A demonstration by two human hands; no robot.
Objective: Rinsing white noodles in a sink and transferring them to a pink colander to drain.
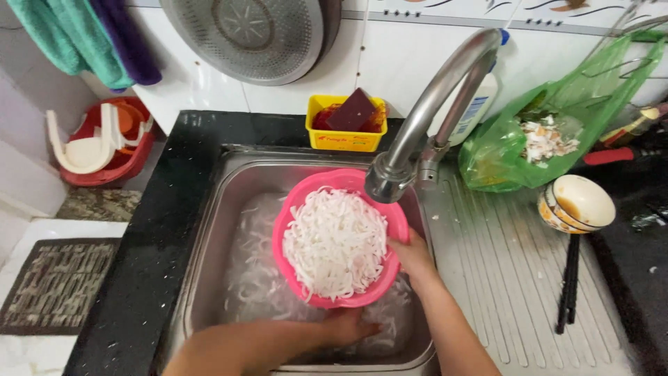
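Note:
A pink plastic colander (pixel 299 209) full of white shredded strips (pixel 336 242) is held tilted over a steel sink (pixel 223 209), under the spout of a curved steel tap (pixel 431 111). My right hand (pixel 415 255) grips the colander's right rim. My left hand (pixel 348 324) reaches under the colander's near side, its fingers among more white strips lying in water in the basin. Whether that hand holds the colander's base or some strips is hidden.
A yellow sponge tub (pixel 346 124) sits behind the sink. On the ridged drainboard (pixel 501 271) stand stacked bowls (pixel 577 203), black chopsticks (pixel 568 282) and a green plastic bag of scraps (pixel 550 132). A black counter edge (pixel 146 244) runs on the left.

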